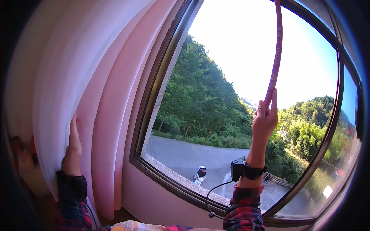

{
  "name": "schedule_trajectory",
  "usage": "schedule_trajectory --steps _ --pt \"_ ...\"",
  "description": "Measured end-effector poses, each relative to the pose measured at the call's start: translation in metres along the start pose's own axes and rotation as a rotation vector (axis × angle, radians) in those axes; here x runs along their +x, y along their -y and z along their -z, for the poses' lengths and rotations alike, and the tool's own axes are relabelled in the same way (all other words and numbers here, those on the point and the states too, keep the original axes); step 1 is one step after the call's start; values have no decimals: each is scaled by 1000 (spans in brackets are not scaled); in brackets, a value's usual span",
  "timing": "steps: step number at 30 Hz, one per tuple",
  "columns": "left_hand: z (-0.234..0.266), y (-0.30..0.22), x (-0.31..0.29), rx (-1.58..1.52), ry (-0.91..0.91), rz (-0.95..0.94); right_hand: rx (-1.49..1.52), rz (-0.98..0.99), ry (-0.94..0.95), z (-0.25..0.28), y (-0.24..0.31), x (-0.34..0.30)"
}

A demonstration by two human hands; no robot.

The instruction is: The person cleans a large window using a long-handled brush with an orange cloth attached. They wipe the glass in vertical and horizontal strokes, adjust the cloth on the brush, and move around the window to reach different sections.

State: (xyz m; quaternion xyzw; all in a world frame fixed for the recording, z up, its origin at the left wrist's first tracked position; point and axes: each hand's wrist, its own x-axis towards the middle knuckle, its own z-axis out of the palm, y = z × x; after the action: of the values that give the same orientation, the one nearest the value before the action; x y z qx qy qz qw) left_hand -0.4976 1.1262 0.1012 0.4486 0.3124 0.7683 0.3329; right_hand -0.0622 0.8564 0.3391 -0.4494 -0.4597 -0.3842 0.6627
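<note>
A white sheer curtain (58, 88) hangs at the left in front of pink curtain folds (111, 111). My left hand (72, 150) lies upright against the white cloth, its visible fingers stretched upward, partly hidden by the fabric. Raised before the window, my right hand (264, 121) is closed on the lower end of a long, thin reddish-purple pole (275, 57). One finger extends along it. The pole rises, slightly curved, to the top of the view, where its upper end is cut off.
A dark metal window frame (150, 90) surrounds the opening, with a stone sill (169, 165) along its outer edge. A glass pane (335, 173) stands at the right. Outside and below, a person (199, 175) is on the grey road (181, 144), with wooded hills beyond.
</note>
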Motion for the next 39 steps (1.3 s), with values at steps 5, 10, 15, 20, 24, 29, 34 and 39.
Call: schedule_trajectory --steps 5,10,15,20,24,29,34,39 --pt "-74 -33 -48 62 194 145 -12 -120 20 47 -12 -90" --pt "-148 -69 -98 -101 727 86 68 -452 138 75 -21 -204" --pt "-240 -104 -182 -346 1304 13 -13 -530 155 71 -30 -329" --pt "-302 -118 -241 -477 1420 19 -63 -520 246 83 -45 -409" --pt "-331 -90 -266 -570 1459 160 -167 -461 236 109 -69 -440" --pt "-337 -93 -278 -745 1372 266 -115 -644 431 131 -78 -507" --pt "-327 -82 -306 -711 1448 335 -203 -956 666 169 -66 -556" --pt "-302 -68 -348 -751 1551 388 -193 -1105 817 211 -69 -588"
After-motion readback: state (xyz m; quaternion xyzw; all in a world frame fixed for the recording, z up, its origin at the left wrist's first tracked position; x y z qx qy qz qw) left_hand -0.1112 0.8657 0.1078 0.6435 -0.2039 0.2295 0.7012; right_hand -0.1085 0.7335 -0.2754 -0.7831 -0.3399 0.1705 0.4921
